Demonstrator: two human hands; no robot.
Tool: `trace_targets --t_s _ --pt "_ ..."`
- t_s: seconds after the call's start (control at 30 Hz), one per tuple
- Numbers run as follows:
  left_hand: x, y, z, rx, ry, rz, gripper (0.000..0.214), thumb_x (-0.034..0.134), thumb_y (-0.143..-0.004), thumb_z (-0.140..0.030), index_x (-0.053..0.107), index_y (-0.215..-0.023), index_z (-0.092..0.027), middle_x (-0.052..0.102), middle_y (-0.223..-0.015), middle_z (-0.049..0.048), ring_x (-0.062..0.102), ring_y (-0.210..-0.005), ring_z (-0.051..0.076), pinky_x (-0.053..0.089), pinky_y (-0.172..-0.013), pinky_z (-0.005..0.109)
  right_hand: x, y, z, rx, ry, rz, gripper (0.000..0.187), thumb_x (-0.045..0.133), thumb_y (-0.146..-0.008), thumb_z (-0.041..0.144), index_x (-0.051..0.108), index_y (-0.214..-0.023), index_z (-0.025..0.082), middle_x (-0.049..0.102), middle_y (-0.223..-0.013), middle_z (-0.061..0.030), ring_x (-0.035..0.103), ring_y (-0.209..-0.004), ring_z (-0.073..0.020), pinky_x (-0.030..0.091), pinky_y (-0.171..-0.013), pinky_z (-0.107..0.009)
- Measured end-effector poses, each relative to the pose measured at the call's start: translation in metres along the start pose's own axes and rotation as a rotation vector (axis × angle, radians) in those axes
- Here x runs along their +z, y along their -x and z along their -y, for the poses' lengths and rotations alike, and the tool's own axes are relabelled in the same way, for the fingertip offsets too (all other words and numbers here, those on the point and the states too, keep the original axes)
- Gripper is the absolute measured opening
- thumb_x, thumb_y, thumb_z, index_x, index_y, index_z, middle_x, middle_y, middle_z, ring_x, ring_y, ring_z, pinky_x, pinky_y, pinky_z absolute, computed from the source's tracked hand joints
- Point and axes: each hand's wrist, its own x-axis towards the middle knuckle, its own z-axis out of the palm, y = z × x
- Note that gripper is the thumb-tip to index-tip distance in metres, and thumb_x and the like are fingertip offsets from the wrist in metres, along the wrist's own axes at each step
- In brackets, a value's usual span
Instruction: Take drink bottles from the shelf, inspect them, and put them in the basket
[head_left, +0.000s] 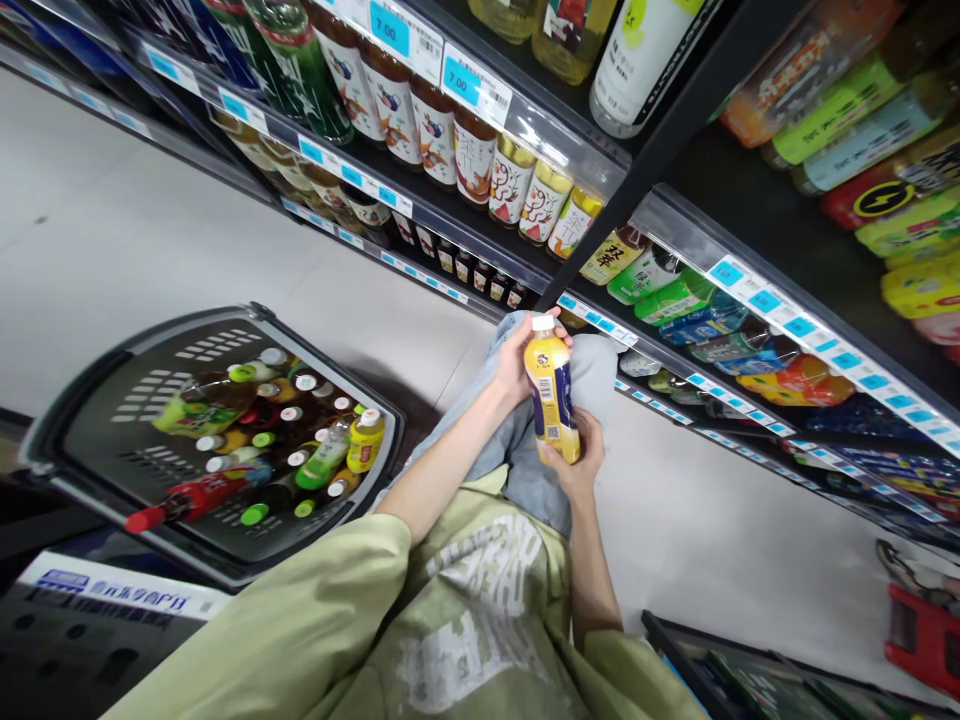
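A yellow drink bottle (550, 385) with a white cap and a dark blue label panel is held between both hands above my knees. My left hand (517, 360) wraps round its upper part, just below the cap. Near the base, my right hand (580, 455) grips the bottle with the thumb across its front. The bottle stands nearly upright in view, its barcode side facing me. To the left, a grey shopping basket (255, 318) on the floor contains several bottles, among them a red-capped one (187, 500) leaning on the rim.
Shelves (517, 255) of bottled drinks with blue price tags run along the front and right. A shelf upright (611, 220) stands just beyond my knees. Behind the basket is a low display unit (127, 590). A red basket (922, 635) and a person's shoe (896, 565) appear at far right.
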Motion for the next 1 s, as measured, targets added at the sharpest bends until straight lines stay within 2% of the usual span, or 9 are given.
trace_targets --t_s 0.2,0.3,0.37,0.53,0.67,0.77,0.83,0.9,1.0 --pt "-0.003 -0.004 0.005 -0.029 -0.024 0.045 0.039 0.047 -0.117 -0.038 0.077 -0.113 -0.013 0.075 -0.079 0.0065 0.077 -0.075 0.02 0.065 -0.078 0.032 -0.016 -0.005 -0.004 0.245 -0.304 0.068 0.087 0.087 -0.067 0.06 0.057 -0.141 0.025 0.076 -0.089 -0.0025 0.074 -0.066 -0.0274 0.064 -0.062 -0.042" --pt "-0.005 -0.006 0.008 -0.032 -0.065 0.067 0.037 0.046 -0.116 -0.034 0.078 -0.112 -0.014 0.077 -0.082 0.008 0.078 -0.08 0.022 0.063 -0.072 0.031 -0.022 -0.008 -0.004 0.355 -0.461 0.114 0.089 0.087 -0.064 0.06 0.055 -0.141 0.027 0.076 -0.085 -0.0011 0.075 -0.061 -0.03 0.065 -0.059 -0.047" --pt "-0.006 -0.007 0.009 -0.031 -0.079 0.073 0.036 0.046 -0.116 -0.033 0.078 -0.113 -0.015 0.078 -0.084 0.0081 0.079 -0.083 0.022 0.063 -0.071 0.03 -0.023 -0.008 -0.003 0.374 -0.495 0.114 0.087 0.088 -0.065 0.058 0.055 -0.139 0.028 0.078 -0.088 -0.002 0.076 -0.062 -0.0304 0.066 -0.059 -0.048" --pt "-0.011 -0.01 0.012 -0.035 -0.085 0.054 0.028 0.064 -0.111 -0.04 0.078 -0.119 -0.017 0.08 -0.091 0.0076 0.081 -0.095 0.025 0.067 -0.084 0.035 -0.026 -0.011 -0.004 0.387 -0.548 0.134 0.085 0.091 -0.065 0.059 0.055 -0.137 0.029 0.079 -0.091 -0.0038 0.078 -0.064 -0.0316 0.067 -0.06 -0.05" --pt "-0.008 -0.008 0.014 -0.048 -0.148 0.051 0.028 0.061 -0.111 -0.036 0.077 -0.12 -0.015 0.084 -0.101 0.0116 0.081 -0.11 0.028 0.066 -0.096 0.04 -0.032 -0.013 -0.007 0.387 -0.612 0.14 0.086 0.086 -0.069 0.068 0.054 -0.138 0.029 0.078 -0.089 -0.005 0.076 -0.062 -0.0317 0.064 -0.053 -0.047" --pt "-0.005 -0.007 0.016 -0.053 -0.162 0.06 0.03 0.062 -0.111 -0.036 0.077 -0.124 -0.013 0.085 -0.107 0.0143 0.082 -0.109 0.029 0.066 -0.1 0.043 -0.029 -0.007 -0.01 0.308 -0.454 0.079 0.082 0.086 -0.073 0.065 0.054 -0.138 0.028 0.077 -0.096 -0.0055 0.079 -0.072 -0.0304 0.067 -0.06 -0.045" --pt "-0.003 -0.007 0.015 -0.063 -0.136 0.051 0.031 0.06 -0.112 -0.037 0.078 -0.122 -0.014 0.085 -0.105 0.0126 0.083 -0.1 0.026 0.067 -0.096 0.04 -0.02 -0.001 -0.013 0.153 -0.196 -0.028 0.078 0.088 -0.072 0.059 0.057 -0.135 0.025 0.077 -0.108 -0.0084 0.081 -0.089 -0.0314 0.071 -0.076 -0.049" --pt "-0.003 -0.008 0.014 -0.067 -0.087 0.023 0.034 0.054 -0.115 -0.04 0.079 -0.115 -0.016 0.084 -0.097 0.0091 0.081 -0.087 0.021 0.067 -0.087 0.035 -0.009 0.005 -0.014 -0.045 0.088 -0.119 0.074 0.091 -0.071 0.052 0.059 -0.132 0.024 0.075 -0.12 -0.0123 0.08 -0.107 -0.0334 0.07 -0.094 -0.054" --pt "-0.001 -0.009 0.01 -0.042 0.002 -0.045 0.04 0.055 -0.115 -0.047 0.079 -0.107 -0.017 0.081 -0.084 0.0054 0.077 -0.072 0.018 0.066 -0.075 0.03 0.005 0.01 -0.012 -0.245 0.319 -0.147 0.069 0.09 -0.076 0.043 0.056 -0.133 0.026 0.074 -0.131 -0.0142 0.077 -0.121 -0.0342 0.066 -0.107 -0.059"
